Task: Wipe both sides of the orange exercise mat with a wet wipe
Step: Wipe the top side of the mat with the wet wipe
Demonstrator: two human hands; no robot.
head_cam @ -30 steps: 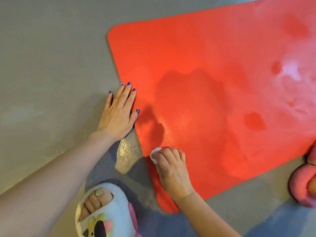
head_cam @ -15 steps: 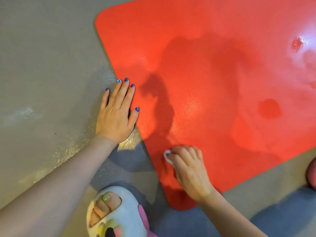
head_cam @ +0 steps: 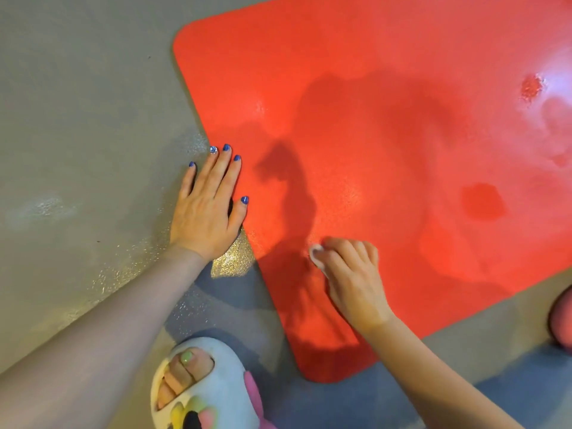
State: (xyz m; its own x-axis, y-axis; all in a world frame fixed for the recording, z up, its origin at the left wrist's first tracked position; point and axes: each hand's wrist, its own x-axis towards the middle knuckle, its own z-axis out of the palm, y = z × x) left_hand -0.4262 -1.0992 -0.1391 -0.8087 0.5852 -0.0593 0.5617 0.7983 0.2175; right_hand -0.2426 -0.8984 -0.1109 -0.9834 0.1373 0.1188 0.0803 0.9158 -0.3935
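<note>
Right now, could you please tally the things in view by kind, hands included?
Hands: 2, left hand and right hand
Orange mats: 1, orange mat
Wet wipes: 1, wet wipe
Slippers: 2, white slipper and pink slipper
Total: 6

The mat lies flat on the floor, filling the upper right of the view with one corner pointing toward the near edge. The left hand lies flat at the mat's left edge, palm on the floor and fingertips over the mat, while the right hand rests on the mat nearer its near corner, the wipe under its fingers. A slippered foot stands on the floor in front of the mat, below and between the two hands
</note>
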